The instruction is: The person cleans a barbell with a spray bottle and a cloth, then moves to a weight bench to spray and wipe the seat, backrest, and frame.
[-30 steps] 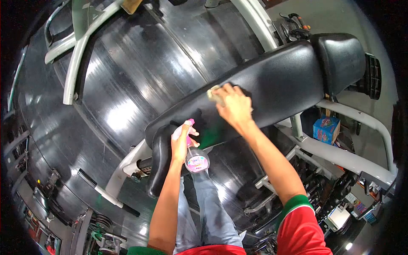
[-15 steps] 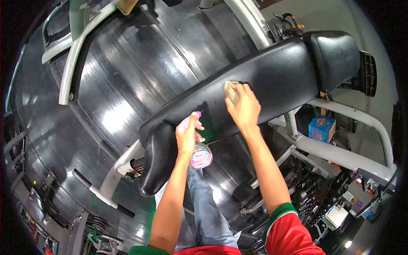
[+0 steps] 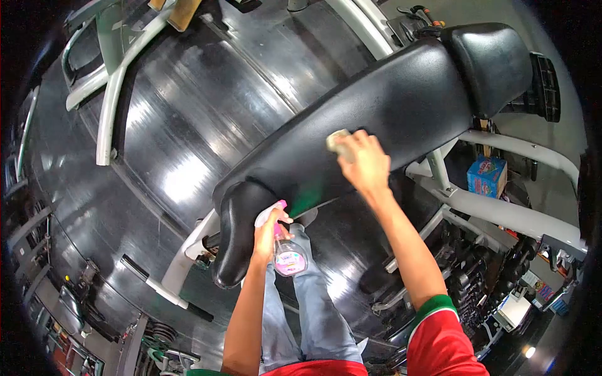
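Where the floor opens out at the upper left, a white metal frame (image 3: 108, 125) stands on the glossy dark floor (image 3: 207, 94), which carries bright streaks of light. Lower down, a bar with black grips (image 3: 168, 292) slants across a white post (image 3: 187, 255). Next comes a rounded black pad (image 3: 235, 235), set across the near end of the long black pad (image 3: 404, 91), which runs slantwise up toward the right. Just beside the rounded one, the person's left hand (image 3: 266, 235) has its fingers wrapped around the neck of a spray bottle (image 3: 290, 259); its pink top shows above the grip, and its clear, labelled body hangs below, above legs in pale blue jeans (image 3: 320, 319). Farther right, over the middle of the long black pad, the bent fingers of the right hand (image 3: 367, 164) hold a pale wad (image 3: 337, 141), too blurred to tell as cloth or sponge, which appears to touch the upper surface. The right forearm runs down into a red sleeve (image 3: 439, 341) with a green cuff. Beyond it, dark dumbbells (image 3: 470, 269) fill the lower right, a blue box (image 3: 486, 177) sits beneath a curved white tube (image 3: 527, 150), and a shorter black pad (image 3: 489, 66) caps the far end.
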Motion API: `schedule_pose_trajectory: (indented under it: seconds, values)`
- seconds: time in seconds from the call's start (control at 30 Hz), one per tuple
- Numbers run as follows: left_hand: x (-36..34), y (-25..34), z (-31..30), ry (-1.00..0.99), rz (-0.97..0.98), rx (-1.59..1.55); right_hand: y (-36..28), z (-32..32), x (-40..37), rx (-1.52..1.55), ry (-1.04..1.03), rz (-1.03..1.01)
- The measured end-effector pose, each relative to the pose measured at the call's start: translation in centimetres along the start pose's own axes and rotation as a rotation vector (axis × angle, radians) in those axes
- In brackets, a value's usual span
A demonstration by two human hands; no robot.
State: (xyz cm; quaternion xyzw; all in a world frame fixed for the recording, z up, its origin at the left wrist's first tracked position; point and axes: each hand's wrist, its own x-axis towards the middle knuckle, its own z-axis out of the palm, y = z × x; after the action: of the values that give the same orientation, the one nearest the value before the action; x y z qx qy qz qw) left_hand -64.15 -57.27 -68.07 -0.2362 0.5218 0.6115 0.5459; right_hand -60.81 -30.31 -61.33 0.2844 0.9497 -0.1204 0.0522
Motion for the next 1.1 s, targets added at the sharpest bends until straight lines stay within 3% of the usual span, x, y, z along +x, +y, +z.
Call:
schedule_pose_trajectory:
  seconds: [0.07, 0.27, 0.47, 0.53, 0.67, 0.8, 1.0, 1.1]
  values:
    - [0.1, -0.3, -0.3, -0.035, 0.009, 0.021, 0.7, -1.1, 0.4, 0.024, 0.065, 0.14]
    - [1.0, -0.4, -0.7, -0.11, 0.008, 0.025, -2.2, 4.9, -1.9, 0.152, 0.227, 0.116]
    - [1.4, -0.5, -1.2, -0.175, 0.005, 0.073, -2.3, 7.1, -6.4, 0.162, -0.125, -0.002]
    - [1.7, -0.5, -1.5, -0.203, 0.028, 0.06, -0.9, 5.4, -6.4, 0.119, -0.096, 0.035]
    - [2.5, -0.5, -2.0, -0.247, -0.01, -0.018, 1.5, 2.1, -6.2, 0.147, 0.195, 0.269]
    - [2.3, -0.3, -1.7, -0.2, -0.031, 0.04, 0.7, 5.1, -7.2, 0.235, 0.337, 0.305]
    - [2.4, 0.4, -1.5, -0.264, -0.056, 0.106, -2.5, 9.2, -11.1, 0.318, 0.093, 0.237]
    - [2.8, 0.2, -1.7, -0.343, -0.095, 0.099, -0.8, 8.5, -11.4, 0.286, 0.079, 0.215]
